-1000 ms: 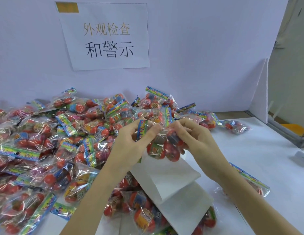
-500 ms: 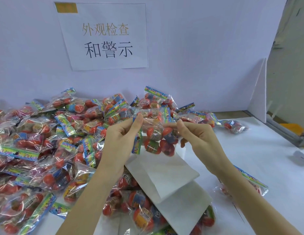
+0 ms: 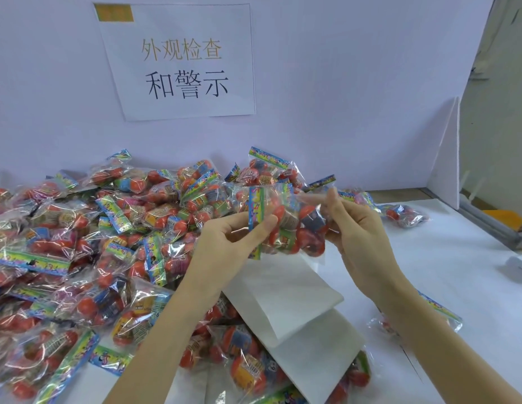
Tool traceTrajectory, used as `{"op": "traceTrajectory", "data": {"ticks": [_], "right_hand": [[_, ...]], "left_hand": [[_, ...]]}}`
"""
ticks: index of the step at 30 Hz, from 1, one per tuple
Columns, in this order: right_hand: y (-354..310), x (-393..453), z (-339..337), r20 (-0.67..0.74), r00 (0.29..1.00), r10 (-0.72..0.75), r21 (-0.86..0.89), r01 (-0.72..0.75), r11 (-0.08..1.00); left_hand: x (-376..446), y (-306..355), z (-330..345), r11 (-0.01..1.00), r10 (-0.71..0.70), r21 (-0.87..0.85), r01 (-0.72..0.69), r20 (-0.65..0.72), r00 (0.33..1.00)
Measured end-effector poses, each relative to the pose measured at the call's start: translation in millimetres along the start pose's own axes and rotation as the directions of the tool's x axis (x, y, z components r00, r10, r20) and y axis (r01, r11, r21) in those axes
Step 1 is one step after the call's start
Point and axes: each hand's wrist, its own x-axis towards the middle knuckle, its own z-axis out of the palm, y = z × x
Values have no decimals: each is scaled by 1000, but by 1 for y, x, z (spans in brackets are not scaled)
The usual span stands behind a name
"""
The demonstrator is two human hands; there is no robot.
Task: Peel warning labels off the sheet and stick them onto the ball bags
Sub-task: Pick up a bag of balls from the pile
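Observation:
A clear ball bag (image 3: 292,225) full of red and multicoloured balls is held up between both hands above the table. My left hand (image 3: 233,243) pinches its colourful header strip at the bag's left end. My right hand (image 3: 356,228) grips the clear plastic at its right end, fingers blurred. Below the bag lie white label sheets (image 3: 283,295), overlapping and partly on top of other bags. No peeled label is visible on either hand.
A big heap of ball bags (image 3: 93,243) covers the left half of the white table (image 3: 446,281). One bag (image 3: 408,217) lies at the back right, another (image 3: 440,313) under my right forearm. A paper sign (image 3: 181,59) hangs on the back wall. A white partition (image 3: 446,158) stands at right.
Both hands lifted the bag slightly and pulled its ends apart. The left hand shifted from cupping the bag to pinching its header strip.

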Motion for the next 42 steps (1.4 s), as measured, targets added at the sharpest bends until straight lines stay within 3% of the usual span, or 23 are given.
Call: {"op": "traceTrajectory", "data": {"ticks": [3, 6, 8, 17, 23, 31, 35, 39, 42], "right_hand": [[-4, 2, 0, 172, 980, 100, 184, -132, 974], [-2, -2, 0, 307, 939, 153, -74, -137, 988], [2, -5, 2, 317, 933, 170, -167, -121, 979], [6, -1, -3, 38, 990, 134, -151, -127, 980], [5, -3, 1, 163, 974, 158, -24, -156, 988], [4, 5, -5, 69, 988, 142, 210, -153, 966], [-1, 6, -9, 59, 988, 140, 199, -149, 969], [-6, 6, -12, 196, 970, 145, 53, -158, 986], [-4, 5, -10, 218, 965, 143, 11, -149, 989]], "left_hand": [[1, 0, -1, 998, 28, -52, -36, -140, 990], [4, -4, -6, 999, 27, -22, -35, -303, 952], [4, -5, -8, 999, 32, -19, -40, -323, 946], [3, -4, -4, 999, 5, -32, -12, -223, 975], [2, -5, -7, 992, 3, -124, -36, -258, 966], [2, -3, -4, 982, -131, -154, 110, -137, 982], [3, -3, -8, 993, -106, -62, 100, -110, 988], [0, 4, -9, 993, -102, -53, 108, 94, 990], [-2, 7, -1, 994, -99, -50, 100, 27, 995]]}}
